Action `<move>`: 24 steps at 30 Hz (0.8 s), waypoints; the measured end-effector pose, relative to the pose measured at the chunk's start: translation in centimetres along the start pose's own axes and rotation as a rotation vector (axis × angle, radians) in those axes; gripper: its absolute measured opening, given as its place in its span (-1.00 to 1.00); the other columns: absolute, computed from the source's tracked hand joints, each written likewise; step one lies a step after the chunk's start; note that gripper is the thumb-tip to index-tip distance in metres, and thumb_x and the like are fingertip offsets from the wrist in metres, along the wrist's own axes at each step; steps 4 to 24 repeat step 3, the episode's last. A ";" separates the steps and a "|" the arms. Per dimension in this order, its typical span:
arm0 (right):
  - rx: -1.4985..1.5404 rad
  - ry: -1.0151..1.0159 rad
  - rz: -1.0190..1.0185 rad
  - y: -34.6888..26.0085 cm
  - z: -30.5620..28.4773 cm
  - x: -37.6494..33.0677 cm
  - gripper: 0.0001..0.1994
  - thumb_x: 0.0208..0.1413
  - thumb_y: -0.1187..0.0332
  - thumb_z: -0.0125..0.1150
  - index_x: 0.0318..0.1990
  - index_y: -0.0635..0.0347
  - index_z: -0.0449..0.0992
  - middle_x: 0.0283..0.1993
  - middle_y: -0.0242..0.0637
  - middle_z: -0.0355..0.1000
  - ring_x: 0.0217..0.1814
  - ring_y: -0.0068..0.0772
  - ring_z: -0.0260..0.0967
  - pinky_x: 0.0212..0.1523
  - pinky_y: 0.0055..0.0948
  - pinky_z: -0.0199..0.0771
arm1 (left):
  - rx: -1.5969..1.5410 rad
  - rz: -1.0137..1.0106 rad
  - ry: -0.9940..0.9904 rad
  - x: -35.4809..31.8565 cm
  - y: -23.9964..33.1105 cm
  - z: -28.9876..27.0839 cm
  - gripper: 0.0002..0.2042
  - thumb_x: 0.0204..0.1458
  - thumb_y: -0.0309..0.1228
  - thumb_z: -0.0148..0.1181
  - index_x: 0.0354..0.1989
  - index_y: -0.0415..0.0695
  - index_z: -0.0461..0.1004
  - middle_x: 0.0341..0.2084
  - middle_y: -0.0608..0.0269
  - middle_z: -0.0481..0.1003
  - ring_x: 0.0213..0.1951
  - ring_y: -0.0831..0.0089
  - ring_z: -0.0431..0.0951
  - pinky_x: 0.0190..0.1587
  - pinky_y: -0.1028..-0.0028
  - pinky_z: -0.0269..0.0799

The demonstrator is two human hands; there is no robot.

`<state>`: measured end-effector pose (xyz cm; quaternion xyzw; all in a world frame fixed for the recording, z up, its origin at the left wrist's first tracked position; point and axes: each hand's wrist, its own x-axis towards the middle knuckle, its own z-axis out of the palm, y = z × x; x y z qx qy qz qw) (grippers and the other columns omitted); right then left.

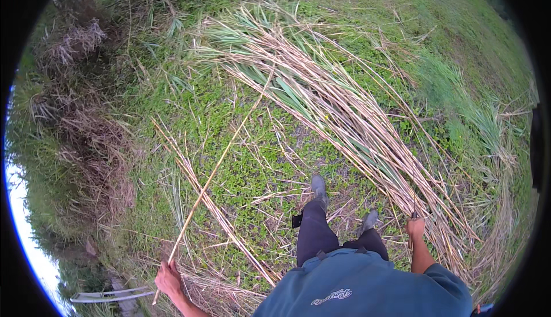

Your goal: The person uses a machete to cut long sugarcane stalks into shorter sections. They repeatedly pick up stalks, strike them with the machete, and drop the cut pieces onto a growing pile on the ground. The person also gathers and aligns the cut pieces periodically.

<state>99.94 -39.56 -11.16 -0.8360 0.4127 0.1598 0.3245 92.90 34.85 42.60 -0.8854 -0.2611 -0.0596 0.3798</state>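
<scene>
My left hand (167, 279), at the lower left, is closed round the lower part of a long, bare tan cane (213, 170). The cane slants up and to the right, and its far tip reaches the edge of a large pile of cut canes (344, 107). My right hand (415, 229) is closed beside the near end of that pile. A small dark piece (414, 216) sticks out above its fist; what kind of thing it is cannot be made out. A thinner bundle of canes (212, 202) lies on the ground, partly behind the held cane.
Low green plants and scattered cane bits (281, 193) cover the ground round my boots (319, 186). Dense brush and dry grass (94, 139) rise on the left. A pale rail-like frame (112, 295) shows at the lower left. Cut grass (493, 139) lies along the right.
</scene>
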 end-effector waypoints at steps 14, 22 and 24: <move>0.000 -0.102 -0.125 -9.2 -3.5 -1.0 -0.71 -0.09 0.29 0.22 -0.44 0.47 0.47 -0.56 -0.03 0.53 -0.48 -0.16 0.54 -0.38 -0.30 0.51 | 0.155 -0.002 0.117 -7.6 -8.0 -7.0 -0.60 0.14 -0.01 0.08 -0.53 -0.09 0.30 -0.66 0.17 0.35 -0.57 0.15 0.43 -0.55 0.19 0.28; 0.000 -0.102 -0.125 -9.2 -3.5 -1.0 -0.71 -0.09 0.29 0.22 -0.44 0.47 0.47 -0.56 -0.03 0.53 -0.48 -0.16 0.54 -0.38 -0.30 0.51 | 0.155 -0.002 0.117 -7.6 -8.0 -7.0 -0.60 0.14 -0.01 0.08 -0.53 -0.09 0.30 -0.66 0.17 0.35 -0.57 0.15 0.43 -0.55 0.19 0.28; 0.000 -0.102 -0.125 -9.2 -3.5 -1.0 -0.71 -0.09 0.29 0.22 -0.44 0.47 0.47 -0.56 -0.03 0.53 -0.48 -0.16 0.54 -0.38 -0.30 0.51 | 0.155 -0.002 0.117 -7.6 -8.0 -7.0 -0.60 0.14 -0.01 0.08 -0.53 -0.09 0.30 -0.66 0.17 0.35 -0.57 0.15 0.43 -0.55 0.19 0.28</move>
